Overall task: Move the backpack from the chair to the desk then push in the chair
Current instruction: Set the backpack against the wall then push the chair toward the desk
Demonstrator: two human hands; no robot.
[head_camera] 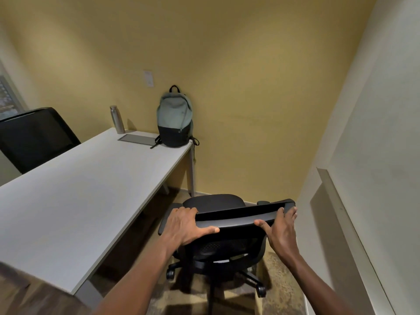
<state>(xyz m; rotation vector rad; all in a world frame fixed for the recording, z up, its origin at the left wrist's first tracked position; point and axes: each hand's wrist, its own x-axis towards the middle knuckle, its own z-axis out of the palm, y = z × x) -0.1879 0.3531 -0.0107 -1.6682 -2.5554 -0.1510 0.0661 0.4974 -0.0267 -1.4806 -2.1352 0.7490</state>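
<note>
Gripping the top edge of the black chair (218, 226), the left hand (185, 225) and right hand (280, 229) are both clenched around its backrest. No readable writing shows on the grey-green and black backpack (174, 118), which stands upright at the white desk's (79, 189) far corner against the yellow wall (238, 76). A metal bottle (116, 119) stands nearby, and patterned carpet (279, 271) lies under the chair.

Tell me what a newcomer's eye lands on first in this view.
First, the left hand and right hand gripping the top edge of the black chair in the foreground, beside the desk and not yet tucked under it. Next, the grey-green backpack standing upright on the white desk's far corner against the yellow wall, a steel bottle to its left.
</note>
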